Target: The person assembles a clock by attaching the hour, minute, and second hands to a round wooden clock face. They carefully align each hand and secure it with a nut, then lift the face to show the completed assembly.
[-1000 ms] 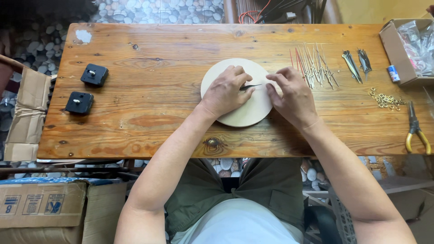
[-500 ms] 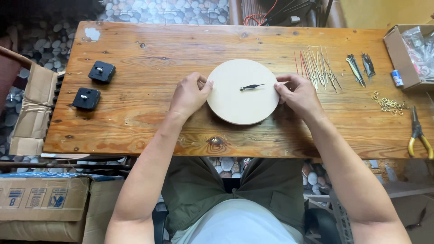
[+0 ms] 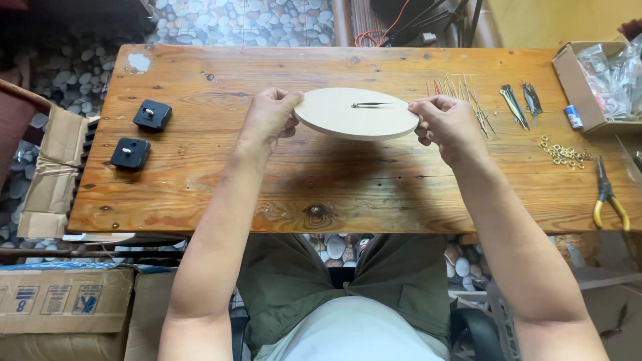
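above the middle of the wooden table (image 3: 200, 180), a round pale wooden disc (image 3: 348, 117) was held up in the air by both hands. the left hand (image 3: 269, 120) was closed on the left edge of the disc, with the thumb on top and the other fingers under it. the right hand (image 3: 449, 124) was closed on the right edge in the same way. the disc was lifted and a little tilted, and its shadow lay on the table under it. on the upper face of the disc, near its centre, lay a thin dark metal clock hand (image 3: 372, 105), pointing to the right.

at the left part of the table stood two small black square clock mechanisms (image 3: 141, 134), one behind the other, well apart from the disc. behind the right hand lay a row of thin metal clock needles (image 3: 461, 93), spread like a fan. more to the right lay a few darker metal pieces (image 3: 521, 100), and near them a small heap of little golden rings (image 3: 564, 154). close to the right edge of the table lay pliers with yellow handles (image 3: 608, 197). at the far right corner stood an open cardboard box (image 3: 576, 80) with clear plastic bags inside. on the floor at the left were more cardboard boxes (image 3: 63, 301). the person sat at the table in green trousers and a light shirt.
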